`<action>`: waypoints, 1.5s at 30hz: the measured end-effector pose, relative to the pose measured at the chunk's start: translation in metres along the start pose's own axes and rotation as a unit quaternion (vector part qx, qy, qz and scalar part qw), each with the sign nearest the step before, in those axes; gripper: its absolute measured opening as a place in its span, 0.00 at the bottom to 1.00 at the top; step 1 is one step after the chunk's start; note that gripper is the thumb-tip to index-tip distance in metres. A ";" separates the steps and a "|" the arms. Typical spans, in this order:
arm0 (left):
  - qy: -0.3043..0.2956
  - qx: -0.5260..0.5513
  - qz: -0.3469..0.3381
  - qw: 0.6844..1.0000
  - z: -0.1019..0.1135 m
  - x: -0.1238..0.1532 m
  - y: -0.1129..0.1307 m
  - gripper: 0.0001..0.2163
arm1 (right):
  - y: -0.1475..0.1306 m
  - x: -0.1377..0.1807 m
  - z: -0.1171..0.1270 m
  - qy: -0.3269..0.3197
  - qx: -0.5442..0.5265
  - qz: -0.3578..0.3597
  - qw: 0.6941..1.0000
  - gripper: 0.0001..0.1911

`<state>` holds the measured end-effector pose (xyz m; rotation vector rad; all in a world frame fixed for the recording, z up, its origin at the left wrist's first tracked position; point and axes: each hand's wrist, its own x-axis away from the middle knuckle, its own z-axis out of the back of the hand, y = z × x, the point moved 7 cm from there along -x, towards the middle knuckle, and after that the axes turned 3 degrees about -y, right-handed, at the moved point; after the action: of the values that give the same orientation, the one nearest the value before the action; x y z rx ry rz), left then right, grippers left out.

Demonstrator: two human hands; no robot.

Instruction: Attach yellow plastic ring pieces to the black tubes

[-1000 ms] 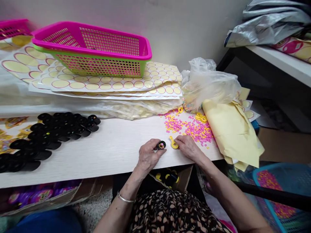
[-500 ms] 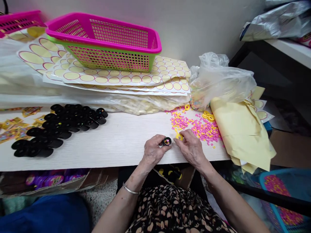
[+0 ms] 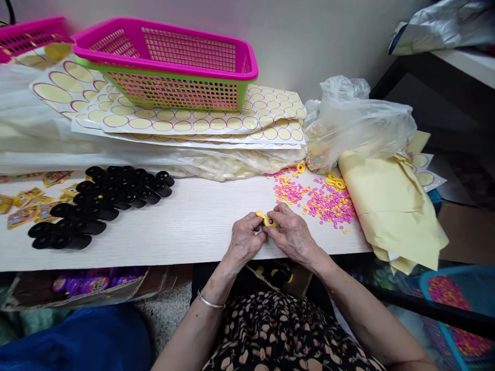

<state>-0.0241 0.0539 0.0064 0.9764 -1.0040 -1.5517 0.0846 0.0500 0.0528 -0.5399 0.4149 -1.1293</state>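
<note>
My left hand (image 3: 245, 239) is closed around a small black container (image 3: 264, 223), which is mostly hidden by the fingers. In my right hand (image 3: 292, 232), a yellow ring-shaped cap with a tab (image 3: 269, 221) is pinched over the container's mouth. Whether the cap is seated cannot be made out. To the right of the hands lie scattered pink and yellow beads (image 3: 330, 203). More yellow caps (image 3: 335, 181) rest behind them. At the left, several black containers (image 3: 116, 190) stand grouped on the white table (image 3: 201, 221).
A pink and green basket (image 3: 166, 77) sits on sheets of oval stickers (image 3: 216, 123) at the back. A clear plastic bag (image 3: 359, 123) and yellow paper (image 3: 390, 206) lie at right. Below are a blue basket of beads (image 3: 456, 309) and a cardboard box of purple items (image 3: 88, 283).
My right hand has moved left with the yellow cap, bringing it onto the black container's mouth. The hands now touch or nearly touch. The view has shifted slightly.
</note>
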 end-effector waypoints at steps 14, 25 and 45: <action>0.104 0.206 0.173 0.957 -0.012 -0.003 -0.015 0.16 | 0.042 0.006 -0.027 0.094 -0.490 -0.161 0.851 0.14; 0.127 0.108 0.164 0.972 -0.014 -0.001 -0.017 0.15 | 0.046 0.007 -0.051 0.076 -0.612 -0.281 0.735 0.15; -0.001 0.086 -0.015 0.996 -0.011 0.018 0.023 0.13 | 0.016 0.042 -0.037 0.012 -0.745 -0.206 0.634 0.15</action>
<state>-0.0103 0.0317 0.0223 1.1134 -1.1426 -1.5095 0.0911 0.0089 0.0121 -2.1786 1.3142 -0.9899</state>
